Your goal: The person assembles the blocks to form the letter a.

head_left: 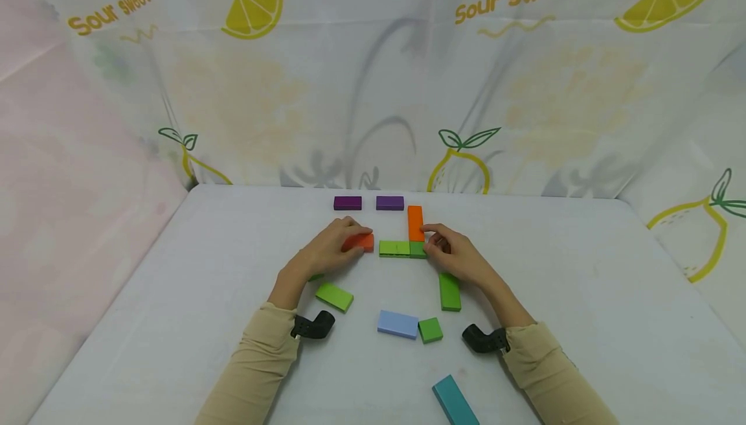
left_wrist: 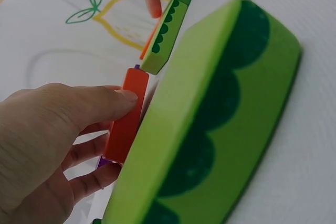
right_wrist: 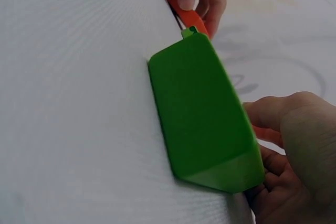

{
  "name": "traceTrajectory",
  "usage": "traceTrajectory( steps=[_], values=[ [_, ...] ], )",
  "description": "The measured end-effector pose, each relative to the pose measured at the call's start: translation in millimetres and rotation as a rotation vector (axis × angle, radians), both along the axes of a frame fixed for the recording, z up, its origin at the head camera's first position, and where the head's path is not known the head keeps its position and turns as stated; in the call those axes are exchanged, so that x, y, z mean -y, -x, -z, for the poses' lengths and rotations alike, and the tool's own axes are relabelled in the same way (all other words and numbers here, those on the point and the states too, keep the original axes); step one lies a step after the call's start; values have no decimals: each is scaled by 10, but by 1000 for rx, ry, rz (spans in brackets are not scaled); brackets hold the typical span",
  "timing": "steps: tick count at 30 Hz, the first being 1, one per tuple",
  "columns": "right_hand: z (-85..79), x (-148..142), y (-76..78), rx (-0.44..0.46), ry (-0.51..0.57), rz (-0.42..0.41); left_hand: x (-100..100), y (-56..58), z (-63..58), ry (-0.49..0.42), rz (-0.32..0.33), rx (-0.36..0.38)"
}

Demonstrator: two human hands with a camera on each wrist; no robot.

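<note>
My left hand [head_left: 333,245] pinches a red-orange block [head_left: 366,241] between thumb and fingers, just left of a light green block [head_left: 394,249]. The left wrist view shows the thumb on top of this red-orange block [left_wrist: 126,124]. A small green block [head_left: 417,250] touches the light green one's right end. Above that small block stands a bright orange block [head_left: 415,223], lengthwise away from me. At their right side is my right hand [head_left: 457,256], forefinger against the orange block and thumb beside the small green one, its other fingers loosely bent.
Two purple blocks [head_left: 348,203] lie at the back. Nearer me are a green block [head_left: 450,292], a yellow-green block [head_left: 335,297], a light blue block [head_left: 397,324], a green square block [head_left: 430,330] and a teal block [head_left: 456,400]. Another green piece [head_left: 315,277] is partly hidden under the left wrist.
</note>
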State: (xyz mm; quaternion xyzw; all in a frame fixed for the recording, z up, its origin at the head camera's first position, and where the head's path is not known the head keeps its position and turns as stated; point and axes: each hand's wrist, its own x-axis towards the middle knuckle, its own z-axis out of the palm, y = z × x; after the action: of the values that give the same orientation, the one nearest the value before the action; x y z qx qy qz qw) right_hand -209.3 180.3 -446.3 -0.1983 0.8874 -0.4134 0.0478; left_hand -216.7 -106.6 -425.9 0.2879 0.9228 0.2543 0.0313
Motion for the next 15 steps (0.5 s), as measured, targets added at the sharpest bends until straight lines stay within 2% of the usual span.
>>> traceTrajectory(
  steps=[15],
  values=[
    [13,-8,4,-15,5,-8,-28,-11,-3,14,43,-25]
  ],
)
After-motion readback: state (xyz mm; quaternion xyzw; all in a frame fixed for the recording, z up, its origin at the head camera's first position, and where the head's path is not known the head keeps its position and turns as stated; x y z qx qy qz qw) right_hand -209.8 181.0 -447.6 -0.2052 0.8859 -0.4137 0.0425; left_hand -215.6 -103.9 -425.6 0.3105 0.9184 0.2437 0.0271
